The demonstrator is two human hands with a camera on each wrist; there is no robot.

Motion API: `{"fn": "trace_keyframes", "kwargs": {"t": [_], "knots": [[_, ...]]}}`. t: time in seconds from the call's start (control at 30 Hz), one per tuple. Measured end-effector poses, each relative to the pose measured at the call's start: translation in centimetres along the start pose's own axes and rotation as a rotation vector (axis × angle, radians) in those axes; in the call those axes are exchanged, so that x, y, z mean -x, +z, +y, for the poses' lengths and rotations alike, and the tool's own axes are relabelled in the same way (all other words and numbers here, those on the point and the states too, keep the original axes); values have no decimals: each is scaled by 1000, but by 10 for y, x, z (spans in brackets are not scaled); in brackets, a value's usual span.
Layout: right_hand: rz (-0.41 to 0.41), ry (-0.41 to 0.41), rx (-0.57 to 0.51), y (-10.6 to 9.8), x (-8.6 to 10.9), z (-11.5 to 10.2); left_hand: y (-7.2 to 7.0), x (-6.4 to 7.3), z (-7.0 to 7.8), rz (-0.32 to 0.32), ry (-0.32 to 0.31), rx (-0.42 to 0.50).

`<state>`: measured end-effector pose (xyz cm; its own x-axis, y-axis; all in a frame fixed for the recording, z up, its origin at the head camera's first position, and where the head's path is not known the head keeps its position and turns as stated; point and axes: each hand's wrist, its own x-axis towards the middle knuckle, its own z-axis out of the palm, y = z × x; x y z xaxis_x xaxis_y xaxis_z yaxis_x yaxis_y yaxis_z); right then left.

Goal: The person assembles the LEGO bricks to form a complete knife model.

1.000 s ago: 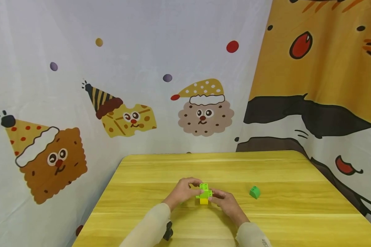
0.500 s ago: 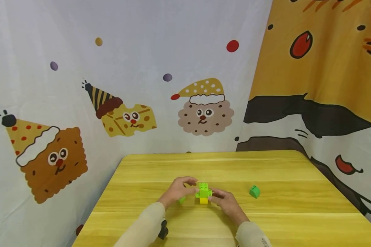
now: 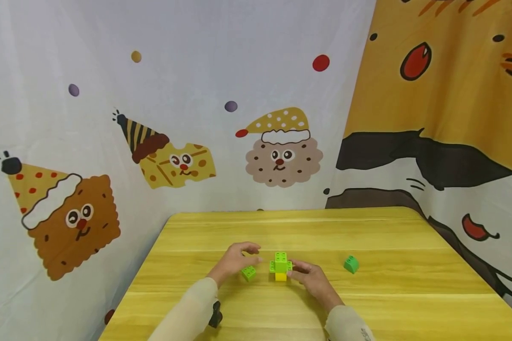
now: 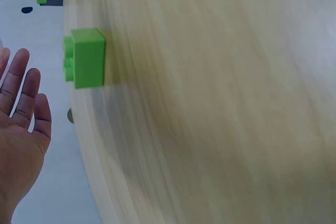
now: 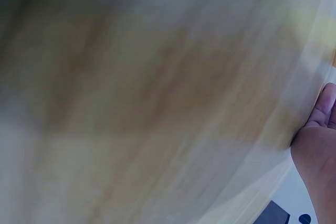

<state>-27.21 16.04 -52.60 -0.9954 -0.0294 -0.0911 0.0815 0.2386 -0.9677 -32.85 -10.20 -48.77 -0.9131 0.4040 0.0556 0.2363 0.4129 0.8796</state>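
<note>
A small build of toy building blocks (image 3: 280,263) stands on the table, bright green bricks over a yellow brick (image 3: 280,276). My right hand (image 3: 317,284) is at its right side, thumb and forefinger pinching the green brick that juts out there. To the left, my left hand (image 3: 234,260) hovers with loosely spread fingers and holds nothing. Just below it lies a loose light-green brick (image 3: 249,273), studs up. The left wrist view shows this green brick (image 4: 88,59) apart from the left hand (image 4: 21,129). In the right wrist view only part of the right hand (image 5: 317,145) shows.
A darker green curved brick (image 3: 352,264) lies on the wooden table (image 3: 392,312), right of the right hand. A black wrist device (image 3: 215,314) is on the left sleeve. Behind the table hangs a white cloth (image 3: 222,57) with cartoon prints.
My left hand has let go of the build's top and moved left, uncovering the loose light-green brick. The right hand stays at the build's right side.
</note>
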Motion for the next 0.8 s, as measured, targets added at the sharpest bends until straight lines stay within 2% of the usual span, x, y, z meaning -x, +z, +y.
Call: {"fn": "trace_keyframes", "kwargs": {"t": [0.3, 0.6, 0.8], "knots": [[9, -4, 1, 1, 1, -1, -7, 1, -17, -2, -53, -22], [4, -10, 1, 0, 1, -2, -13, 7, -28, -40, -61, -48], [-6, -7, -2, 0, 1, -1, -12, 8, -36, -62, -106, -37]]}}
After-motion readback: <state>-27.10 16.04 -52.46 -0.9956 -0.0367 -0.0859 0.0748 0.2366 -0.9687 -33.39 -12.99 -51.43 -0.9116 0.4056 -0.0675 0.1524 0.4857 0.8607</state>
